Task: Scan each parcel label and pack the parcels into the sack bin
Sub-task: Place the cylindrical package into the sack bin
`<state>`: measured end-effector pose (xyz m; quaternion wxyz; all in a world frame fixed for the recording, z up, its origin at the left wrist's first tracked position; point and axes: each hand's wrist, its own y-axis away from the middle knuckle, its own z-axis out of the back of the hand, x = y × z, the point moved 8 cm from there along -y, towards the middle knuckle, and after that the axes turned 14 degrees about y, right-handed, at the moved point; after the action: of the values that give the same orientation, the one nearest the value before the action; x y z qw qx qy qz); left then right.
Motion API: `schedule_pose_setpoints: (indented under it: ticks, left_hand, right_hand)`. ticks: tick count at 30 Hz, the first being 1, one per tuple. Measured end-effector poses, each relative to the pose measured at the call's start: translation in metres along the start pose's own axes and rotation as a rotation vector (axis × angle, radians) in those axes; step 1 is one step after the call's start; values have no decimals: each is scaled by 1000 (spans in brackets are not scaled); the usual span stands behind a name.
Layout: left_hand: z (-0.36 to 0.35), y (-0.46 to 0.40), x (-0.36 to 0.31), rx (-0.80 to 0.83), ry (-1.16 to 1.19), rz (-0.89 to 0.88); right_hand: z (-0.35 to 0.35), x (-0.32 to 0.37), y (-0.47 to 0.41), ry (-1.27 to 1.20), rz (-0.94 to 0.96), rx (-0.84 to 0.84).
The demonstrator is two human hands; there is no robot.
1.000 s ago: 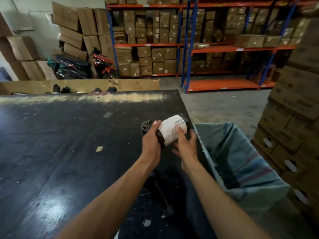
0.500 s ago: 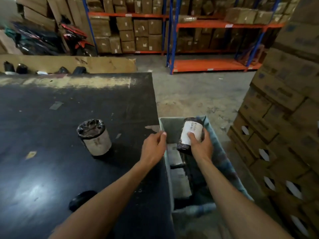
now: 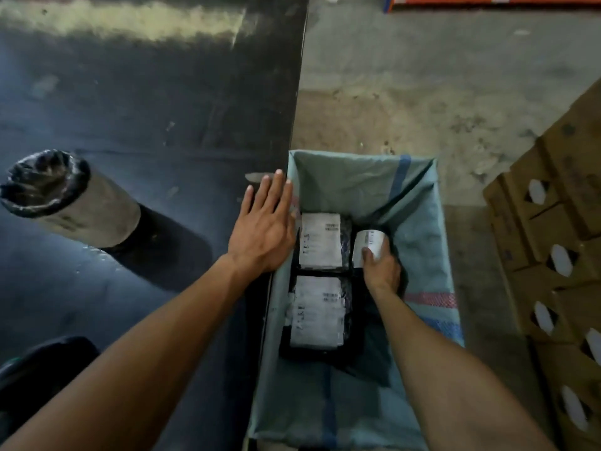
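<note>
My right hand [image 3: 381, 267] is down inside the green sack bin [image 3: 422, 203], shut on a black cylindrical parcel [image 3: 370, 239] with a white label. Beside it on the sack's floor lie two flat black parcels with white labels, one farther [image 3: 320, 244] and one nearer [image 3: 317, 312]. My left hand [image 3: 263, 227] is open, fingers spread, resting flat at the right edge of the black table [image 3: 162, 102], touching the sack's left rim. Another cylindrical parcel [image 3: 70, 198], black-wrapped with a pale label, stands on the table to the left.
A dark rounded object [image 3: 35, 369] sits at the table's near left corner. Stacked cardboard boxes [image 3: 553, 255] rise close to the right of the sack. Bare concrete floor [image 3: 422, 86] lies beyond the sack, with an orange shelf base [image 3: 487, 0] at the top.
My right hand has lowered the cylindrical parcel from above the sack's mouth down to its floor. My left hand opened flat at the table edge. The view tilted downward.
</note>
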<state>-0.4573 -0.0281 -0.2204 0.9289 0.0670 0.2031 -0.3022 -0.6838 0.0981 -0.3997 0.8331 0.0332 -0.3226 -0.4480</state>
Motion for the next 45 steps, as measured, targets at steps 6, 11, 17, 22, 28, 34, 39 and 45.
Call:
schedule_pose_setpoints:
  ticks: [6, 11, 17, 22, 28, 34, 39, 45]
  left_hand:
    - [1, 1, -3, 30, -2, 32]
    - [1, 2, -2, 21, 12, 28]
    - [-1, 0, -1, 16, 16, 21]
    - [-1, 1, -1, 23, 6, 23]
    - [1, 2, -2, 26, 13, 23]
    - [-3, 0, 2, 20, 29, 5]
    - [-8, -3, 1, 34, 12, 13]
    - [22, 5, 1, 91, 449, 33]
  right_hand:
    - [-42, -17, -35, -11, 3, 116]
    - [-56, -16, -48, 24, 46, 127]
    - [-73, -18, -52, -72, 4, 185]
    - [-69, -13, -51, 18, 44, 212]
    - [-47, -5, -39, 186, 51, 178]
    - [-22, 8, -1, 215, 151, 169]
    - [10, 21, 33, 208, 164, 131]
    - [63, 68, 81, 75, 232, 53]
